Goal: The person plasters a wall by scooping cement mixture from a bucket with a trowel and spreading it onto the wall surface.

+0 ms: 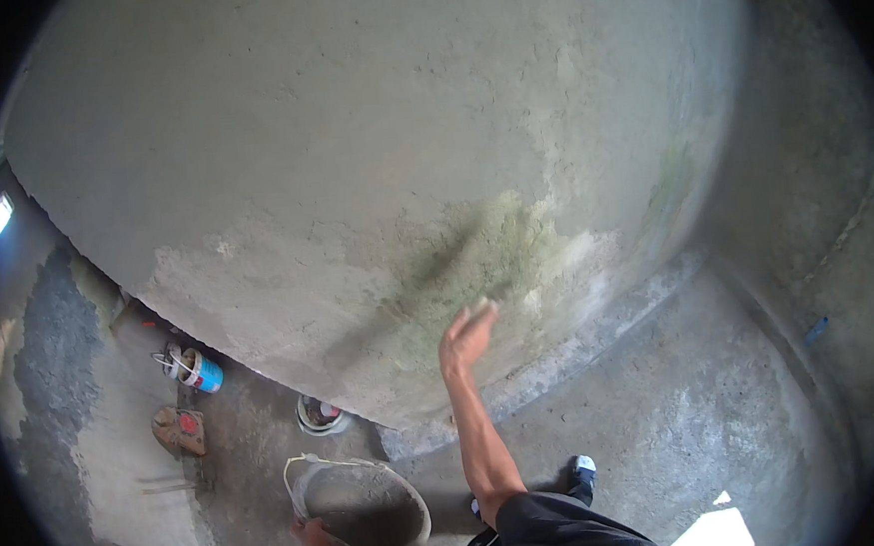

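Gripping a round grey bucket [423, 525], my left hand [316, 542] sits lower left. Mid-frame, up and right of it, my right hand [467, 340], hold unclear, faces the rough grey wall [387, 116].

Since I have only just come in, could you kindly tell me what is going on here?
A person's left hand holds a round, dull grey bucket by its side, with grey material inside. Their right hand is raised at the rough grey wall, beside a greenish, blotchy patch; whether it touches the wall or holds anything is unclear. Over to the left on the floor are a round white bucket, a blue-and-white bucket and a brown bag with a red mark.
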A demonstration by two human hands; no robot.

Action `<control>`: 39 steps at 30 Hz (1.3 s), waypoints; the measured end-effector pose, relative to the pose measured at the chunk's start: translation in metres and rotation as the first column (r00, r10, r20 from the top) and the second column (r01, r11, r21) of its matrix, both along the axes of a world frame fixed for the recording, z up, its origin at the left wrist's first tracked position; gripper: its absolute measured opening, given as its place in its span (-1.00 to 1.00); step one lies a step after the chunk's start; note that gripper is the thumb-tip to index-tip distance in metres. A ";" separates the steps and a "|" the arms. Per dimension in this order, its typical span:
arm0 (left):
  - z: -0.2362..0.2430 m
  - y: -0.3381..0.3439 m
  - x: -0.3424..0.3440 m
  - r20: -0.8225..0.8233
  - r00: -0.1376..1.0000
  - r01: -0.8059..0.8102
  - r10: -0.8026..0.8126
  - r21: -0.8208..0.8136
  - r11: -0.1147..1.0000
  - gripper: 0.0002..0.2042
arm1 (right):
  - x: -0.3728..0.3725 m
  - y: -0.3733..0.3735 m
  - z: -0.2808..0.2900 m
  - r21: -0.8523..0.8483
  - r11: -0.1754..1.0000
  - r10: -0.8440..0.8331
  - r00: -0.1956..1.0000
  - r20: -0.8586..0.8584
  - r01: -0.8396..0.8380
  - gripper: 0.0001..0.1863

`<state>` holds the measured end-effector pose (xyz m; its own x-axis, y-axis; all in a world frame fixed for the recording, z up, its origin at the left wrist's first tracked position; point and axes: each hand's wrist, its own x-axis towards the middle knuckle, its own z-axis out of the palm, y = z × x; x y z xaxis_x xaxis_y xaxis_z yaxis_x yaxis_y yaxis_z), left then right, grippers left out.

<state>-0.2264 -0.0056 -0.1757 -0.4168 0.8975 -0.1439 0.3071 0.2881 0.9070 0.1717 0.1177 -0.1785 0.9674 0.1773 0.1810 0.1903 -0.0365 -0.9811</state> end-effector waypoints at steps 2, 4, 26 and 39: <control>-0.014 0.003 -0.021 -0.086 0.994 -0.064 0.069 0.061 0.996 -0.58 | -0.023 0.010 0.003 0.070 0.997 0.042 0.989 -0.145 -0.032 -0.53; -0.032 0.010 -0.041 -0.064 0.998 -0.028 0.027 -0.016 0.999 -0.53 | -0.028 0.006 -0.003 0.128 0.991 0.063 0.957 -0.282 -0.027 -0.55; -0.050 -0.019 0.042 0.059 0.994 0.101 -0.093 -0.141 0.985 -0.53 | 0.293 -0.078 -0.023 -0.548 0.721 0.693 0.444 0.568 -0.424 -0.72; -0.026 -0.042 0.157 0.115 0.992 -0.044 0.050 -0.049 0.998 -0.66 | 0.391 -0.091 0.085 -0.646 0.743 0.669 0.249 0.701 -0.176 -0.66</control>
<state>-0.0697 -0.0476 -0.2017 -0.4366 0.8684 -0.2349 0.1858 0.3425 0.9209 0.5629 0.0268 -0.0931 0.0371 0.7854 0.6179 0.9882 0.0632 -0.1397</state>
